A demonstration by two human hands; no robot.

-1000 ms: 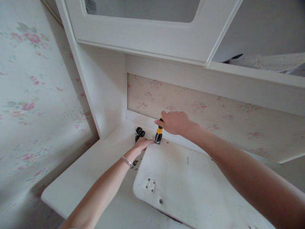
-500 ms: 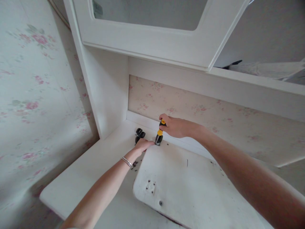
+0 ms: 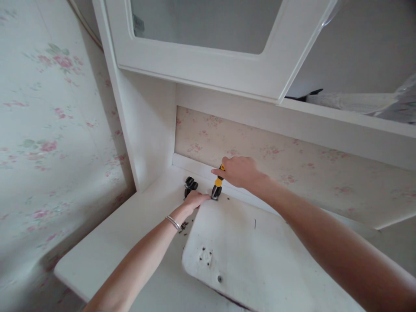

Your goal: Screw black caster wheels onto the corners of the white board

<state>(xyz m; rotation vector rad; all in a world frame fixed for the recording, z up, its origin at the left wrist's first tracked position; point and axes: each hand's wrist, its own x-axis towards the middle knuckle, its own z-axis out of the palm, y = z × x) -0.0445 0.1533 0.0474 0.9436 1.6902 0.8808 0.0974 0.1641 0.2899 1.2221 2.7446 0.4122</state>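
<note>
1. Yellow and black are marking the handle of a screwdriver (image 3: 218,182), which is standing tilted over the far left corner of a white board (image 3: 260,255), its handle leaning to the right.
2. The right hand (image 3: 240,171) is gripping that handle from above, fingers curling firmly around it and thumb pointing out to the left.
3. The metal shaft is pointing down beside the wheels of a black caster (image 3: 217,190), which is sitting at the same corner of the board.
4. The left hand (image 3: 196,199) is resting at this corner with its fingers extending to the caster's base; contact being small and partly hidden, I cannot tell whether they are pinching or merely pressing.
5. Loose black casters (image 3: 191,185) are lying just beyond the left hand, on the white desk (image 3: 110,242).
6. Small dark screws (image 3: 183,227) are lying scattered near the left wrist, which is wearing a silver bracelet (image 3: 172,222).
7. The board is lying on the desk and showing four small holes (image 3: 205,256) at its near left corner.
8. Floral wallpaper (image 3: 273,150) is covering the wall behind, and a white cabinet door (image 3: 201,65) is hanging above.
</note>
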